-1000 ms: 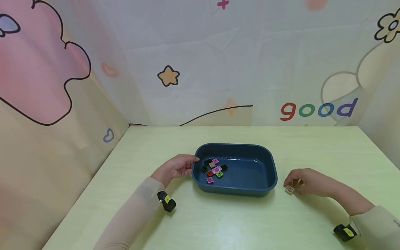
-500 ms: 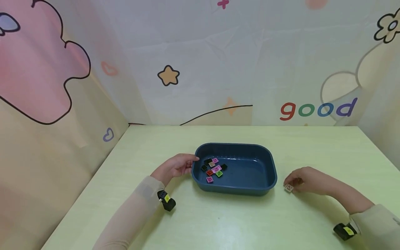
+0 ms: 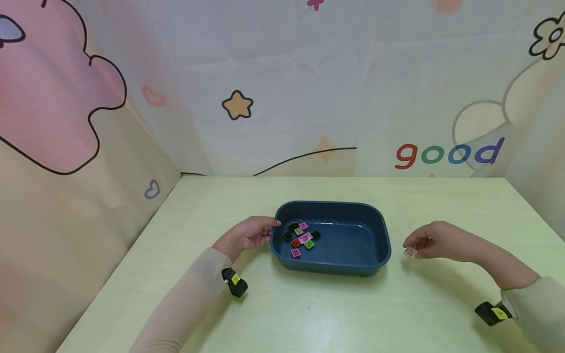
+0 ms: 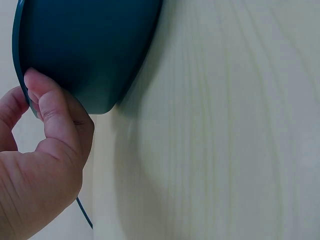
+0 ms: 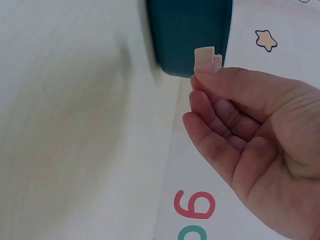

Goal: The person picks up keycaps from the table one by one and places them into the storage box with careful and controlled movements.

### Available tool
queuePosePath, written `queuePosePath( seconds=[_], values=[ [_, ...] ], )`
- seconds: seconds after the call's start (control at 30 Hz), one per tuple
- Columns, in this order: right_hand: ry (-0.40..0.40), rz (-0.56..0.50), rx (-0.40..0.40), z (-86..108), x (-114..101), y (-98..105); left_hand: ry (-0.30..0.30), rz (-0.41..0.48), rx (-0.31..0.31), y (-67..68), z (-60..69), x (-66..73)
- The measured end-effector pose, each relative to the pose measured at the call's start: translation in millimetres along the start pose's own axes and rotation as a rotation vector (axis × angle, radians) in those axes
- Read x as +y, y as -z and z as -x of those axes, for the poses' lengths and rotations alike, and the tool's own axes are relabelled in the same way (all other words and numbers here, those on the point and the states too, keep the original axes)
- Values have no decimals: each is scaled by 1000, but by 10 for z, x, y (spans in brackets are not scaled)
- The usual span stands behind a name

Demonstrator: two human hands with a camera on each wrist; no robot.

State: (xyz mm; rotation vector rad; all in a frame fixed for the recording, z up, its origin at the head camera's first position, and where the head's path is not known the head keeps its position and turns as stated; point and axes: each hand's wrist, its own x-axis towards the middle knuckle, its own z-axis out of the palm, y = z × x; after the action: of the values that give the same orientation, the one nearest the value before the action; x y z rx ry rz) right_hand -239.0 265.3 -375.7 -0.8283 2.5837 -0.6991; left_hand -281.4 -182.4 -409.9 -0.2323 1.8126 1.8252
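Note:
A dark blue rectangular tray (image 3: pixel 353 245) stands mid-table, with several small square pieces in its left half: pink (image 3: pixel 305 238), black (image 3: pixel 288 236), red (image 3: pixel 295 243), green (image 3: pixel 309 244) and beige (image 3: pixel 298 231). At the tray's left end my left hand (image 3: pixel 249 233) pinches the rim between thumb and fingers, which the left wrist view shows close up. Right of the tray, my right hand (image 3: pixel 439 240) holds a small beige building brick (image 5: pixel 204 59) between thumb and fingertips, raised off the table. The brick has a small stud on one side.
The pale green wood-grain table (image 3: pixel 335 314) ends at a printed cloth backdrop (image 3: pixel 282 122) with a star and the word "good". Another cloth wall (image 3: pixel 88 245) runs along the left side. Each wrist wears a small black camera, such as the left one (image 3: pixel 236 283).
My right hand has lifted the beige brick up from the table surface, moving slightly farther from the body. The left hand stays on the tray rim, and the tray has not visibly moved.

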Motion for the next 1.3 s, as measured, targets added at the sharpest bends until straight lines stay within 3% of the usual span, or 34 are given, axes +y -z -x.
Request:
queuePosePath(
  seconds=[0.47,0.83,1.3],
  values=[
    [-32,14,12,-92,-262,340,0,7,5,1,-1,-1],
    [-4,76,32,-377,-578,549,6,20,6,0,6,6],
    [64,122,6,-784,-874,607,-7,9,-4,-15,8,4]
  ],
)
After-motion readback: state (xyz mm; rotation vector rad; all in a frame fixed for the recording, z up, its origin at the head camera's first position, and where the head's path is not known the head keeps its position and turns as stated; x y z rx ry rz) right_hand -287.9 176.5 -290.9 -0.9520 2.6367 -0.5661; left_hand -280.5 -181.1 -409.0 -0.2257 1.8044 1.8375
